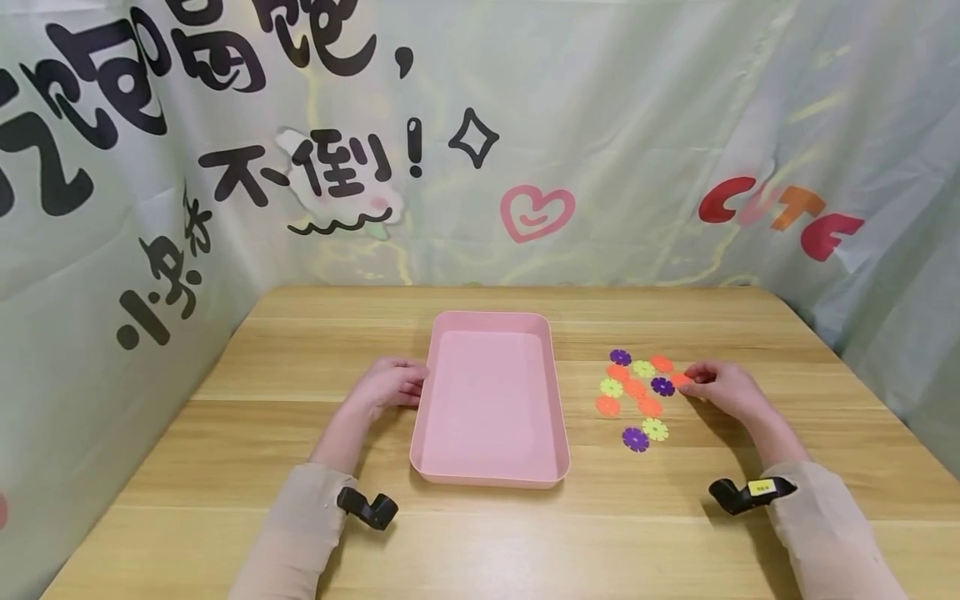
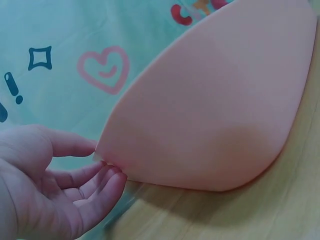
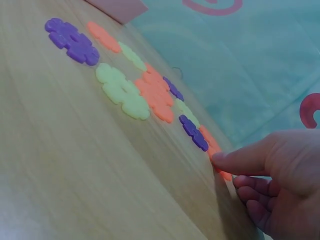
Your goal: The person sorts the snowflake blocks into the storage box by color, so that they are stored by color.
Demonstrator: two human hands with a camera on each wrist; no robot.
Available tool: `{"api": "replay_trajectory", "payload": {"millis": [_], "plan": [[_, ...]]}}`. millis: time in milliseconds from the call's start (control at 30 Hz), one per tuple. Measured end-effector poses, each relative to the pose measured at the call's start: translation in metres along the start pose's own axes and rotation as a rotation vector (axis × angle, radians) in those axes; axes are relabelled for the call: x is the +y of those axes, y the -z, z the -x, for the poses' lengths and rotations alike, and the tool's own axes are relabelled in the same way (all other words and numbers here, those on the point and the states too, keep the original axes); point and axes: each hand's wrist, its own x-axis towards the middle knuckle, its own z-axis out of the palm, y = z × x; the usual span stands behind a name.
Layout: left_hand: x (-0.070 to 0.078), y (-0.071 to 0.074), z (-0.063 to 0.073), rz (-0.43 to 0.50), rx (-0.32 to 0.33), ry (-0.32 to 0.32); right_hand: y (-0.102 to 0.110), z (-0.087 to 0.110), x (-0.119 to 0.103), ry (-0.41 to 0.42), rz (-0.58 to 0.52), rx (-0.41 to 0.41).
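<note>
Fingertip contact is all I have at this moment: from the head view, my right hand [image 1: 723,387] rests on the wooden table [image 1: 300,467] with its fingers reaching toward the pink tray [image 1: 489,467], the tip of one finger touching the orange flower disc [image 1: 681,380] that lies at the far-from-tray edge of the scattered flower discs [image 1: 637,396]; I cannot tell from here whether anything is pinched. That cluster lies between my right hand and the tray, so the right hand is plainly the nearer one to it, and the tray's long axis runs away from me. My left hand [image 1: 390,385] sits on the tray's other side, fingers loosely bent against its outer wall. In the left wrist view, the left hand [image 2: 45,185] is relaxed, fingertips [image 2: 112,175] just meeting the tray's [image 2: 215,110] rounded corner, gripping nothing. In the right wrist view, the right hand [image 3: 280,175] has one finger stretched out, its tip [image 3: 220,157] pressing on the orange flower disc [image 3: 214,147], the other fingers curled beneath and holding nothing; the remaining purple, yellow and orange discs [image 3: 135,85] trail away toward the tray's corner [image 3: 120,7].
</note>
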Motion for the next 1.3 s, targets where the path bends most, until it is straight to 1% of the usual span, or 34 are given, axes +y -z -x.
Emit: {"api": "replay_trajectory", "payload": {"millis": [100,267,433,533,600,700,900,967,1200,1300], "plan": [[0.000,0.000,0.000,0.007,-0.008,0.011,0.001,0.000,-0.001,-0.005,0.007,-0.001],[0.000,0.000,0.000,0.038,-0.006,0.015,0.003,-0.001,-0.002,-0.048,-0.002,-0.015],[0.001,0.000,0.001,0.070,-0.007,0.013,0.005,-0.003,-0.003,-0.079,-0.048,0.008],[0.001,-0.001,0.001,0.076,-0.011,0.012,0.007,-0.005,-0.007,-0.075,-0.095,0.023],[0.001,-0.001,0.001,0.073,-0.009,0.012,0.007,-0.007,-0.014,-0.065,-0.126,0.033],[0.001,-0.001,0.000,0.072,-0.005,0.014,0.007,-0.011,-0.031,-0.038,-0.167,0.039],[0.000,-0.001,-0.001,0.085,0.002,0.022,0.001,-0.024,-0.073,0.009,-0.300,-0.012],[-0.001,0.000,-0.001,0.085,0.005,0.023,-0.003,-0.030,-0.088,0.015,-0.318,-0.025],[-0.002,0.001,-0.001,0.080,0.005,0.022,-0.025,-0.058,-0.146,0.064,-0.461,-0.069],[-0.002,0.002,-0.001,0.076,0.002,0.019,-0.037,-0.068,-0.167,0.074,-0.498,-0.085]]}}
